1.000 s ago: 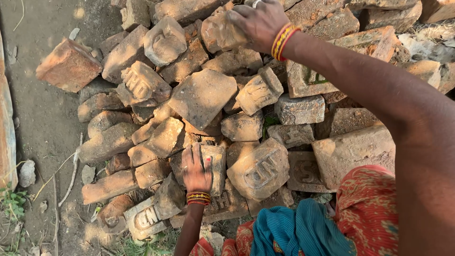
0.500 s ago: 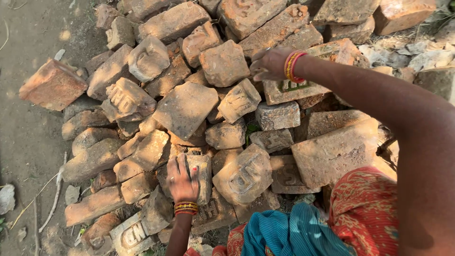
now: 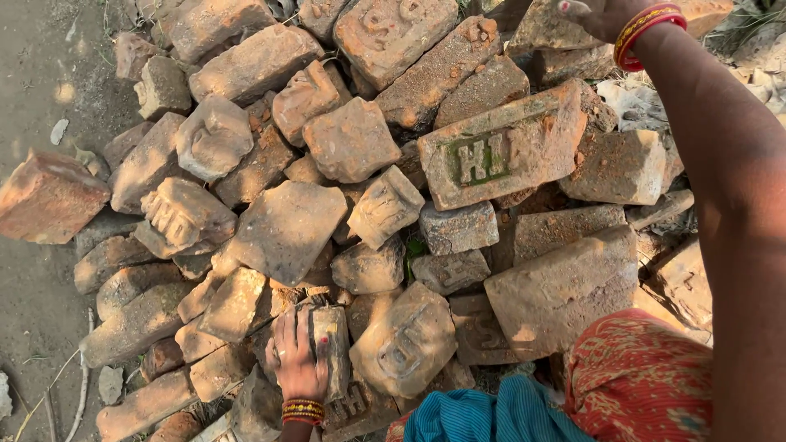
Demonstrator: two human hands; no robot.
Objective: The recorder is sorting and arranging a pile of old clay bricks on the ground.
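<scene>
The left hand (image 3: 299,364) lies flat, fingers spread, on a brick fragment (image 3: 327,348) at the pile's near edge, while the right hand (image 3: 594,12) grips a far brick (image 3: 544,29) at the pile's top, so lifting it likely demands firm grip.

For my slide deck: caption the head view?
Left hand rests on a brick; right hand reaches across the brick pile.
</scene>
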